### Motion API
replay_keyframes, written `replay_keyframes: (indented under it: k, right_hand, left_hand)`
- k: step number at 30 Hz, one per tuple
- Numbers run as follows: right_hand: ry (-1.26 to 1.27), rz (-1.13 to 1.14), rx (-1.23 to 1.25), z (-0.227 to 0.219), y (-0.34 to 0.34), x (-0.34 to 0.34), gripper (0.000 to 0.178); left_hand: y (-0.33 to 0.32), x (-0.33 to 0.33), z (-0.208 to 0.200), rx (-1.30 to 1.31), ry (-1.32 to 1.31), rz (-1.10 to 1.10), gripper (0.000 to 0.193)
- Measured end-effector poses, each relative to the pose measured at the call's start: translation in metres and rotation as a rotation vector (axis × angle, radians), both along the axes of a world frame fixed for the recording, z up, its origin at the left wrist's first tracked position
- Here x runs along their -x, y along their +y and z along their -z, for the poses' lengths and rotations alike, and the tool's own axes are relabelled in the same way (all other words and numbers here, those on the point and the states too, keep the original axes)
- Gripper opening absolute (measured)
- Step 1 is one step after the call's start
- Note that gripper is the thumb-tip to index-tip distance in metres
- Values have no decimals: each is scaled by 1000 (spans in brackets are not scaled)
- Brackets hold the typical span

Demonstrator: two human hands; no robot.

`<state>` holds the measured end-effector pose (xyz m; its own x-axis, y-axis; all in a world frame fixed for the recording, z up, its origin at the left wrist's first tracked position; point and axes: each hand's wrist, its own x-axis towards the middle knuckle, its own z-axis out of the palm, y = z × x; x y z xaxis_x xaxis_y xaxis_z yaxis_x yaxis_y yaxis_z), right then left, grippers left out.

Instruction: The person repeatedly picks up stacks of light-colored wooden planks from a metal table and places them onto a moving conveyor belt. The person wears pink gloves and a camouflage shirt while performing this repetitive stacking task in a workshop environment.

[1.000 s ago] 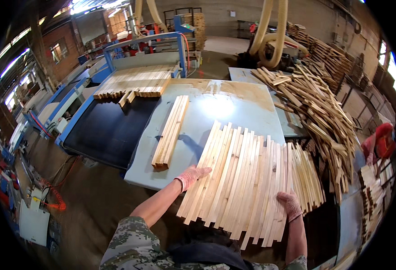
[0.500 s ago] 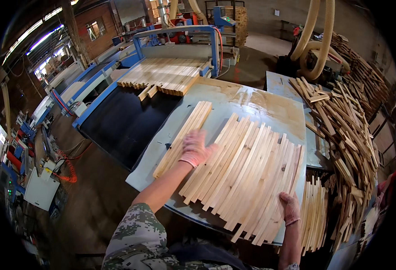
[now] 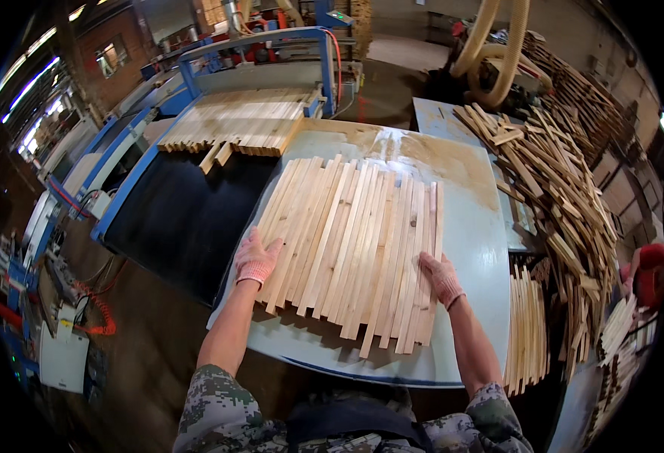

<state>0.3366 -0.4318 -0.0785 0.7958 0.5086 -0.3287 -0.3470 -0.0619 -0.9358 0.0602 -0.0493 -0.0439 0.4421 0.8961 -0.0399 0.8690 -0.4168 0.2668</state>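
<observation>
A row of pale wooden strips (image 3: pixel 339 249) lies side by side on a light-blue table (image 3: pixel 468 332), the strips' near ends uneven. At the row's left edge my left hand (image 3: pixel 256 257), in a pink knitted glove, grips the outermost strips with its thumb over the top. My right hand (image 3: pixel 442 278), gloved alike, presses the right edge, fingers curled against the last strip. The row is held between both hands; the undersides of the fingers are hidden.
Left of the table runs a black conveyor belt (image 3: pixel 173 215). Beyond it a batch of strips (image 3: pixel 241 117) lies under a blue machine frame (image 3: pixel 253 36). A heap of loose wood pieces (image 3: pixel 543 181) and a stack of strips (image 3: pixel 527 325) stand to the right.
The separate strips at left now adjoin the main row. The row has shifted away from the near edge and its strips stand closer together. My left hand has moved to the row's outer left edge.
</observation>
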Motion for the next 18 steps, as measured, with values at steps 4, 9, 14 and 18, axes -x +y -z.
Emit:
replay_keyframes:
  k: [4,9,14,18]
  right_hand:
    - [-649,-126,1068,-64,18,38,66]
    - [-469,31,731,-22,-29,58,62]
    - [-105,121,97,21,-82,131,75]
    - [-126,219,-94,44,-135,213,68]
  left_hand:
    - [10,19,9,-115,29,-5,99]
    - [-4,7,14,-80,-79,128,95]
    - [36,32,42,-136,-23,217,95]
    - [-14,14,21,-210,-19,301,78]
